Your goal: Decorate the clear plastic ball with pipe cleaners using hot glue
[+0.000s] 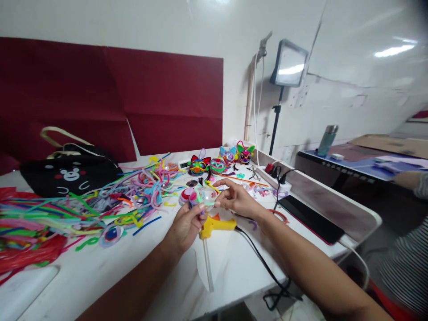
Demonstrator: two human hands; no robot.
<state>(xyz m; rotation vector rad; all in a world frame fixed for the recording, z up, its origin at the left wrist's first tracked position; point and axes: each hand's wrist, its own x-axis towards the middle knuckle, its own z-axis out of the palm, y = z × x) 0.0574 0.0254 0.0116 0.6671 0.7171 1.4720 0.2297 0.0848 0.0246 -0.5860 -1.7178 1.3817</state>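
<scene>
My left hand [186,225] is closed, thumb and fingers gripping a clear plastic ball [210,195] trimmed with coloured fuzzy pipe cleaners on its left side. At the ball's right side my right hand [241,199] is closed in a pinch, fingertips against it; any small piece between them is too small to make out. Just below both hands lies a yellow hot glue gun [219,225], a clear glue stick [207,265] pointing out of it toward me. Behind the ball stand several finished-looking pipe-cleaner animal heads, among them a red-eared one [199,166] and a green-eared one [245,154].
Piles of pipe cleaners [133,196] cover the table's left side, before a black bag [70,174]. On the right are a phone [310,218], a power strip [277,178] and a raised table edge [334,196]. The glue gun's cord [259,256] drops off the front. A person's striped sleeve [409,263] shows far right.
</scene>
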